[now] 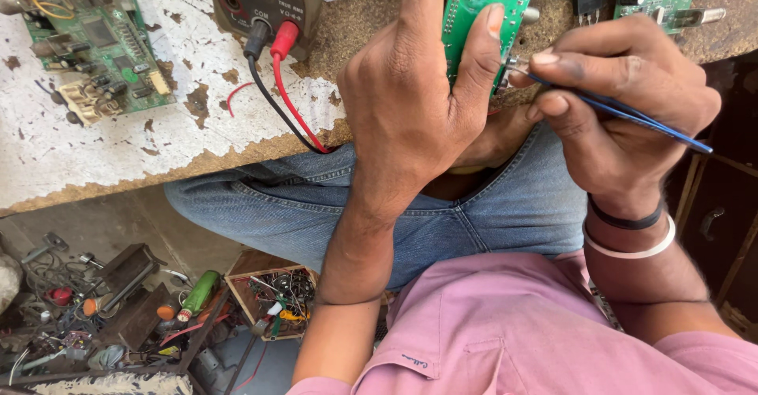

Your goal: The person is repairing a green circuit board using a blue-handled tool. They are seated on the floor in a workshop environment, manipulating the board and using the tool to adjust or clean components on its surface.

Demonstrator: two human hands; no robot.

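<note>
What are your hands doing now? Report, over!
Left hand grips green circuit board. Right hand pinches blue tweezers, tips at board's edge. Multimeter leads lie beside, not blocking.

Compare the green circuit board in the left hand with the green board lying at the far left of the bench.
The held circuit board is narrow and gripped on edge by the left hand; the bench board is broader and lies flat on the bench, untouched. The held board's visible face looks fairly bare, with blue tweezers at its edge; the bench board is crowded with components. Both are green.
</note>
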